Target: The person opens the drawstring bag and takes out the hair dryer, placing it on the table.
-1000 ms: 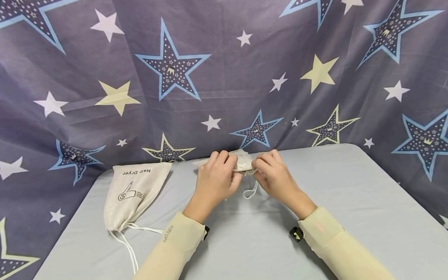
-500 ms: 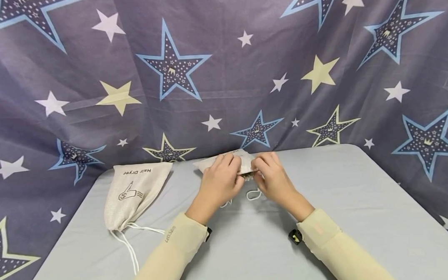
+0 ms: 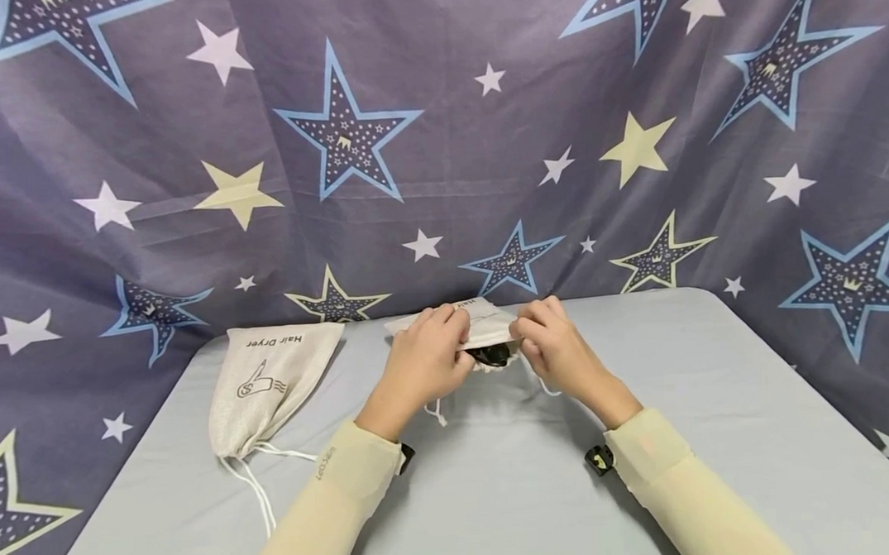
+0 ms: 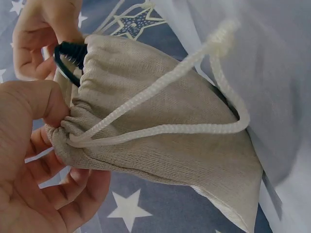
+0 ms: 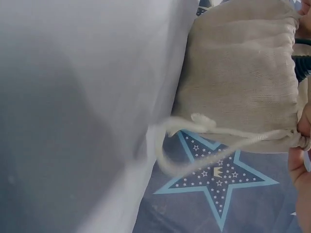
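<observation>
A beige drawstring bag [image 3: 487,332] lies at the far side of the table, its gathered mouth toward me and spread apart. My left hand [image 3: 424,357] pinches the left edge of that mouth, thumb and fingers on the cloth. At the opposite edge my right hand [image 3: 559,351] pinches the rim. A black coiled cord [image 4: 74,54] shows inside the opening in the left wrist view; the rest of the contents is hidden. White drawstring loops [image 4: 165,92] hang from both sides of the mouth.
To the left lies a second beige drawstring bag [image 3: 266,385] printed "Hair Dryer", its white strings [image 3: 256,493] trailing toward me. A grey-blue cloth covers the table [image 3: 491,491]. Behind the far edge hangs a star-patterned curtain [image 3: 439,145].
The bag's mouth has widened, and the black cord has come into sight. My right hand has shifted slightly right, away from the left one. The "Hair Dryer" bag stays in place.
</observation>
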`<action>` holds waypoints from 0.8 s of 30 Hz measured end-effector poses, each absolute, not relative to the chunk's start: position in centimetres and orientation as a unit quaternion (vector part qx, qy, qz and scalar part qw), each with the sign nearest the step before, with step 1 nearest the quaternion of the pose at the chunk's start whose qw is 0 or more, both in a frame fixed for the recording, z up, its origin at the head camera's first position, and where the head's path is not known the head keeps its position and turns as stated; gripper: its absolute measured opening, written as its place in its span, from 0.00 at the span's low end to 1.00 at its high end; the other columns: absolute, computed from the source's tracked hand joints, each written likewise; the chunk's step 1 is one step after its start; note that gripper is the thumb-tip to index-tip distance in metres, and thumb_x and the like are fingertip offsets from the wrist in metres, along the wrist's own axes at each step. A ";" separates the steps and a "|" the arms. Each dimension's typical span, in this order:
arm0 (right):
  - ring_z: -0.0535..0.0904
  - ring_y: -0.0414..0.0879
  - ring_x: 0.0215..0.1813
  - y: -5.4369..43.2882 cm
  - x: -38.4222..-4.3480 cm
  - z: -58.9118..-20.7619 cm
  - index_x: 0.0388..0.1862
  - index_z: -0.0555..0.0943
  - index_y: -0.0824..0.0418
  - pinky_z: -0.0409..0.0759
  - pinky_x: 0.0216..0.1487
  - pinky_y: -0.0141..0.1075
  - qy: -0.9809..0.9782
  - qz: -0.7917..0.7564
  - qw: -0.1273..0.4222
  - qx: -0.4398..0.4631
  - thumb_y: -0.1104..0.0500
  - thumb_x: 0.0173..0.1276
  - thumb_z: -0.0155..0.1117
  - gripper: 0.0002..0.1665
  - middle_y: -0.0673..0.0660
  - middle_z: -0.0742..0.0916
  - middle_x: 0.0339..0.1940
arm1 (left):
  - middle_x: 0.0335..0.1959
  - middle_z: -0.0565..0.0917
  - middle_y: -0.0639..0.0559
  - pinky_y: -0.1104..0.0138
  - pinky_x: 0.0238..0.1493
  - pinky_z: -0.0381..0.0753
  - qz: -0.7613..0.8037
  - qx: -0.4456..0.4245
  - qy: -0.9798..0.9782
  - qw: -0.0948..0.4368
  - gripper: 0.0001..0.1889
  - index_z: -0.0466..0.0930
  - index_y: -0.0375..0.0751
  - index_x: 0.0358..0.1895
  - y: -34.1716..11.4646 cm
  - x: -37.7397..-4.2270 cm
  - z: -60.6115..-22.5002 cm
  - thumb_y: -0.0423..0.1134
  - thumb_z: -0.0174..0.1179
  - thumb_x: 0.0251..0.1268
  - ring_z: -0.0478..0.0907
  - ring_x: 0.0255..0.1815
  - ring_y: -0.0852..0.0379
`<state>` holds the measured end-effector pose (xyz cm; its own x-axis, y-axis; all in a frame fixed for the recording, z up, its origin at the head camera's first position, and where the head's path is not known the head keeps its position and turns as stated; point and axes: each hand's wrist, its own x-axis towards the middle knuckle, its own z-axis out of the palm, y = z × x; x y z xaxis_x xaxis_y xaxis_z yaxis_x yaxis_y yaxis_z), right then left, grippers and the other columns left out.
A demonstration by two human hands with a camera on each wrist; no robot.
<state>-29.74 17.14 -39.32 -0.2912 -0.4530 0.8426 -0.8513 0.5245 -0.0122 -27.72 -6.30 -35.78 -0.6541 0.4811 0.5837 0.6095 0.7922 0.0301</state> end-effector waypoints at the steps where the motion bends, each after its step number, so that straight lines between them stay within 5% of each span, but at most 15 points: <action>1: 0.71 0.55 0.40 17.2 -29.8 -39.4 0.32 0.77 0.58 0.70 0.43 0.45 -0.764 0.238 0.418 0.430 0.60 0.81 0.44 0.17 0.56 0.80 0.37 | 0.29 0.69 0.57 0.61 0.18 0.65 -0.107 -0.306 -0.901 0.288 0.12 0.67 0.49 0.29 -6.3 -27.7 -35.8 0.33 0.60 0.43 0.68 0.30 0.54; 5: 0.72 0.55 0.40 17.2 -29.8 -39.5 0.32 0.78 0.58 0.72 0.43 0.44 -0.756 0.234 0.423 0.442 0.59 0.82 0.45 0.18 0.55 0.81 0.37 | 0.31 0.71 0.55 0.61 0.16 0.67 -0.078 -0.333 -0.883 0.321 0.10 0.69 0.47 0.32 -6.3 -27.7 -35.9 0.34 0.60 0.47 0.73 0.33 0.53; 9: 0.72 0.54 0.41 17.1 -29.7 -39.5 0.32 0.79 0.58 0.72 0.44 0.43 -0.755 0.239 0.413 0.450 0.68 0.70 0.50 0.12 0.55 0.81 0.38 | 0.33 0.73 0.55 0.61 0.15 0.67 -0.057 -0.377 -0.860 0.338 0.11 0.71 0.48 0.34 -6.5 -27.9 -36.1 0.33 0.60 0.47 0.74 0.35 0.53; 14: 0.72 0.50 0.39 17.2 -29.5 -39.2 0.29 0.78 0.57 0.70 0.44 0.41 -0.759 0.268 0.372 0.462 0.73 0.54 0.55 0.12 0.52 0.81 0.35 | 0.33 0.71 0.59 0.64 0.20 0.68 -0.078 -0.442 -0.853 0.266 0.14 0.70 0.52 0.36 -6.9 -28.4 -36.2 0.34 0.61 0.45 0.71 0.34 0.58; 24: 0.70 0.43 0.37 17.3 -29.3 -39.0 0.27 0.78 0.55 0.69 0.41 0.35 -0.772 0.281 0.316 0.474 0.75 0.48 0.56 0.15 0.47 0.80 0.30 | 0.29 0.68 0.62 0.66 0.22 0.67 -0.112 -0.457 -0.866 0.171 0.14 0.72 0.52 0.37 -7.5 -28.7 -35.9 0.34 0.60 0.44 0.67 0.27 0.62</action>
